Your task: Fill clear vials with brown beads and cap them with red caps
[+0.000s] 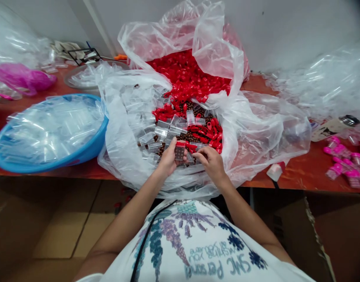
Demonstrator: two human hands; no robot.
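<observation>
My left hand (168, 158) is closed around a small clear container with a red cap (180, 150), which looks filled with brown beads. Just to its right, my right hand (210, 161) has thumb and fingertips pinched together; what they hold, if anything, is too small to tell. Both hands are over the front of a large open plastic bag (121, 129). Inside the bag lie loose brown beads (191, 137), clear empty containers (162, 131) and red caps (213, 131). More red caps (188, 72) fill the bag behind.
At the left, a blue basin (50, 166) holds clear plastic pieces, with a round tray (72, 80) and a pink bag (24, 78) behind. Pink-capped containers (347, 160) and a bottle (335, 127) stand at the right. Cardboard boxes (59, 231) sit below the table edge.
</observation>
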